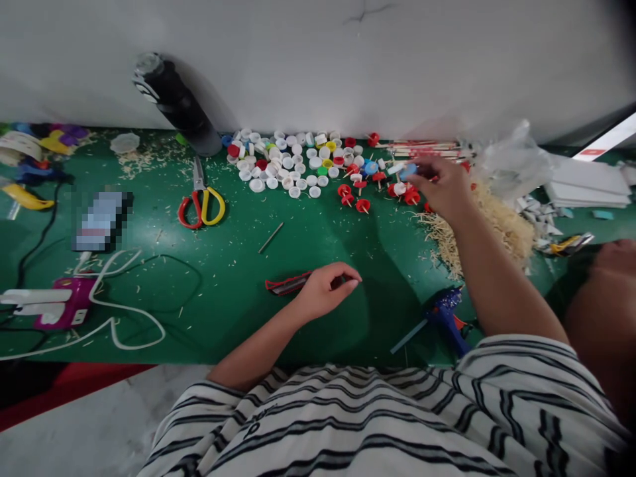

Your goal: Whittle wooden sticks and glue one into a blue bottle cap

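Note:
My right hand [444, 189] reaches over the far side of the table, thumb and fingers pinched on a blue bottle cap [408, 172]. Just beneath and beside it lie red bottle caps [362, 206] with short wooden sticks through them. Nearer to me, my left hand [330, 288] rests above the tabletop, its fingers loosely curled together with nothing visible in them. A red and black utility knife [287, 285] lies by that hand, its right end hidden behind it. Many loose bottle caps [285, 162], mostly white, are spread along the wall.
Scissors [199, 199], a metal rod [271, 238] and a dark bottle [179, 106] stand or lie leftward. A phone [102, 220] is cabled to a purple power block [67, 301]. Rightward are a blue glue gun [447, 318], wood shavings [501, 225] and another person's arm [606, 311].

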A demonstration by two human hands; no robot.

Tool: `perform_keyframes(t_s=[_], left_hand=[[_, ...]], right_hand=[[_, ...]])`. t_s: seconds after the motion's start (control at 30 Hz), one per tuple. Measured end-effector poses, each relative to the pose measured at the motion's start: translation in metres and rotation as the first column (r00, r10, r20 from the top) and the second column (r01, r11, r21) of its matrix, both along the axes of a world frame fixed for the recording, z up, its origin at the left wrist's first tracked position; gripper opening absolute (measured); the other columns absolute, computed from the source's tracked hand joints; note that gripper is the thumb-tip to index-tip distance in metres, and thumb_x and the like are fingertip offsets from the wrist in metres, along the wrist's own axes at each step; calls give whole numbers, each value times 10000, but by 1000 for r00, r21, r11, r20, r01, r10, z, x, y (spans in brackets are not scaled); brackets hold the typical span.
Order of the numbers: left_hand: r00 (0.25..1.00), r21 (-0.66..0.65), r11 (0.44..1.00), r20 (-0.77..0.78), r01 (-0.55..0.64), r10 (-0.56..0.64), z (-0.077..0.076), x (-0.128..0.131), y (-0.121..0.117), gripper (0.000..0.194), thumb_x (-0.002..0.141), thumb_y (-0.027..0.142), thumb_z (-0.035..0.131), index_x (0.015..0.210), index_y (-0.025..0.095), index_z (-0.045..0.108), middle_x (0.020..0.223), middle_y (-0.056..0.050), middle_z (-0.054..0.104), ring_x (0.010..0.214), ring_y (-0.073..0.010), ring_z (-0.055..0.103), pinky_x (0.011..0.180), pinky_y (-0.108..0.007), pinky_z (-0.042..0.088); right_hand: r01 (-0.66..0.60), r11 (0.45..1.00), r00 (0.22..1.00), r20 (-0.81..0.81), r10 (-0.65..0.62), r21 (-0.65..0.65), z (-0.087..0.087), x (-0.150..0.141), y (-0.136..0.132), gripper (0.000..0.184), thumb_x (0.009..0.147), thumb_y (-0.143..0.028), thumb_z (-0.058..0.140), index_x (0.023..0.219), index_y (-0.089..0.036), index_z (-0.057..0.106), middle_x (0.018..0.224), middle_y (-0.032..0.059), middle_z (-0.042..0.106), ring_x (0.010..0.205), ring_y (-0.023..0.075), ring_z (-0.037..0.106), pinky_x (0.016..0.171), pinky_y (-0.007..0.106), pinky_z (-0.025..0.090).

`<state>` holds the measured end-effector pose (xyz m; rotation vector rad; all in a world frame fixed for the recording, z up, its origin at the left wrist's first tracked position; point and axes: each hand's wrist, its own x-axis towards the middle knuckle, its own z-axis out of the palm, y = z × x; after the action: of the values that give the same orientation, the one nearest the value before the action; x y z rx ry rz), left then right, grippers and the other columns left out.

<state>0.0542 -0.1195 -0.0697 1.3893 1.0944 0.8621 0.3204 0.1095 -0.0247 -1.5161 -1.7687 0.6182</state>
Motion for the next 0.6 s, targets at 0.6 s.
perform_keyframes(t_s=[0.6], left_hand=[[965, -47, 995, 241, -92, 101, 35, -35, 29, 431, 830, 534, 911, 1140, 244, 836, 1033, -52, 746, 772, -108, 631, 653, -228, 524]], right_hand=[[-422, 889, 900, -202, 387, -177, 28, -55, -172, 454, 922, -654, 803, 1194, -292, 840, 1121, 64, 846, 850, 216, 749, 750, 372, 624]])
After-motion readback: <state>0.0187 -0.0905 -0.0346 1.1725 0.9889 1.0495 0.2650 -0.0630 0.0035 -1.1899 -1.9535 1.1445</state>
